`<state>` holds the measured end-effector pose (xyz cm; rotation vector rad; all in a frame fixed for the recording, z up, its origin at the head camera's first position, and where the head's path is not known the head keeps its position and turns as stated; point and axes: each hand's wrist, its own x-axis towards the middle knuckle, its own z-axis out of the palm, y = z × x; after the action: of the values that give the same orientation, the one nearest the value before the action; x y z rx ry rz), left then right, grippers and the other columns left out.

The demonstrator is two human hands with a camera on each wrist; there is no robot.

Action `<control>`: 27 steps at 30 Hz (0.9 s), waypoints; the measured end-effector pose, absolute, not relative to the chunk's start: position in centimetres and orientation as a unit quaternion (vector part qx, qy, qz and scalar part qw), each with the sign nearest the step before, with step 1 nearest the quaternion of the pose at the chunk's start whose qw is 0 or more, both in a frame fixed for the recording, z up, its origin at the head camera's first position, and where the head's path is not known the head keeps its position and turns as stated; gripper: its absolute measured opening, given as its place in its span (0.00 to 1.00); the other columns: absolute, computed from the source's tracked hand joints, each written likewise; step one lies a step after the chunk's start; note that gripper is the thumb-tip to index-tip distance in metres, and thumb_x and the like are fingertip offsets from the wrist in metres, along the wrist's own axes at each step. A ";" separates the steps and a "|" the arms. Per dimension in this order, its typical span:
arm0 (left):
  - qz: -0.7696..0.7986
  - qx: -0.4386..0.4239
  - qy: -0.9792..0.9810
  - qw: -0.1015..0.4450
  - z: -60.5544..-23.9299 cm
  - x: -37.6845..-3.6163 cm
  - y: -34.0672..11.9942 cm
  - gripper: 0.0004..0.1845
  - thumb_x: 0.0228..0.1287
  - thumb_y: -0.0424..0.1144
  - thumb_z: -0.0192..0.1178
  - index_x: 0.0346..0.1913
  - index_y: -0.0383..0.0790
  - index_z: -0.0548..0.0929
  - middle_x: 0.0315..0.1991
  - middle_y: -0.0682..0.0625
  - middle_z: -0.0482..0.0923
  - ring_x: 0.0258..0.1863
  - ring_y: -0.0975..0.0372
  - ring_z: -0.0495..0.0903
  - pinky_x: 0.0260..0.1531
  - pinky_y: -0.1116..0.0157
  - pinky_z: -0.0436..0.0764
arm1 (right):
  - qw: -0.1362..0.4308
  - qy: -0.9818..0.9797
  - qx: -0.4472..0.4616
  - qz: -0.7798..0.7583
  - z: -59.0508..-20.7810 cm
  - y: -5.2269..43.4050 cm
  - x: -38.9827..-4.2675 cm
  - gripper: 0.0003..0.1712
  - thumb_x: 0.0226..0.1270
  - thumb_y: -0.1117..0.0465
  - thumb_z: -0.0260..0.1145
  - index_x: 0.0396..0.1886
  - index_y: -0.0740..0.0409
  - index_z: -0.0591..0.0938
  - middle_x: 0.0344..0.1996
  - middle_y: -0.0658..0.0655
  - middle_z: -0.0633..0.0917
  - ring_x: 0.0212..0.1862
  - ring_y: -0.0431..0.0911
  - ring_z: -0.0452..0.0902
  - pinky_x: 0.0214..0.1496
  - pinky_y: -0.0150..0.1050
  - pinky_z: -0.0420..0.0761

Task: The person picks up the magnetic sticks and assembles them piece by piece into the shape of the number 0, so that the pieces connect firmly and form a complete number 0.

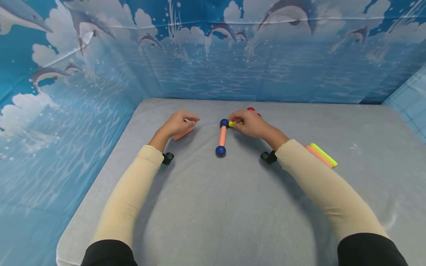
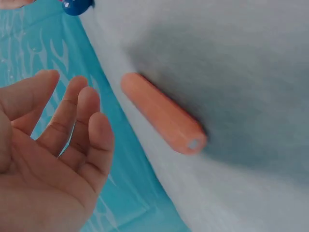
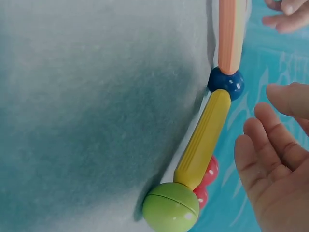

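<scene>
My right hand (image 1: 253,123) hovers, fingers relaxed and apart, over the yellow plastic rod (image 3: 203,140) joined to a blue ball (image 3: 227,83) at 12 o'clock on the grey surface (image 1: 233,207). Left hand (image 1: 178,123) open above a loose orange plastic rod (image 2: 161,113) at 10 o'clock. Chain partly built; spare rods (image 1: 322,155) unused at 3 o'clock.

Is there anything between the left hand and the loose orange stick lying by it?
Nothing visible. The left hand is open just beside the orange stick, which lies alone on the grey table. The left wrist view shows only bare surface and backdrop between the fingers and the stick.
</scene>
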<state>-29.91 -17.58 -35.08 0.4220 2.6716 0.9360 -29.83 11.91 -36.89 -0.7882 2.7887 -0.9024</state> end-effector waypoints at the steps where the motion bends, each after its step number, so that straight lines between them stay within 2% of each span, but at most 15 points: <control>1: 0.323 0.142 0.925 0.138 -35.1 -29.7 -17.9 0.19 0.76 0.39 0.51 0.66 0.43 0.78 0.69 0.44 0.72 0.67 0.50 0.72 0.66 0.50 0.72 | 0.052 0.918 -0.263 -0.291 -36.9 11.7 -30.0 0.19 0.68 0.68 0.63 0.58 0.59 0.81 0.55 0.60 0.83 0.55 0.54 0.78 0.58 0.50 0.80; 7: 0.311 0.102 0.935 0.137 -35.1 -28.5 -19.7 0.19 0.76 0.40 0.50 0.65 0.44 0.78 0.72 0.44 0.69 0.66 0.48 0.72 0.62 0.48 0.74 | 0.051 0.921 -0.269 -0.278 -37.0 11.0 -30.8 0.19 0.69 0.68 0.62 0.59 0.58 0.81 0.58 0.60 0.81 0.62 0.57 0.74 0.64 0.53 0.76; 16: 0.314 0.077 0.938 0.125 -35.8 -28.4 -20.4 0.18 0.76 0.38 0.51 0.64 0.42 0.79 0.69 0.41 0.71 0.66 0.47 0.71 0.58 0.48 0.76 | 0.070 0.928 -0.251 -0.265 -37.5 10.5 -31.6 0.22 0.69 0.69 0.61 0.62 0.56 0.80 0.64 0.59 0.78 0.71 0.55 0.67 0.73 0.56 0.66; 27: 0.342 0.049 0.932 0.108 -37.1 -28.4 -20.0 0.18 0.75 0.40 0.52 0.64 0.44 0.79 0.69 0.43 0.70 0.63 0.48 0.72 0.55 0.50 0.77 | 0.074 0.935 -0.247 -0.244 -39.1 9.3 -32.5 0.24 0.68 0.69 0.59 0.63 0.52 0.79 0.64 0.58 0.79 0.69 0.54 0.70 0.71 0.54 0.71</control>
<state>-28.37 -20.03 -37.09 0.1452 2.7425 1.0073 -32.54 9.32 -39.06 -0.7400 2.8065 -0.7309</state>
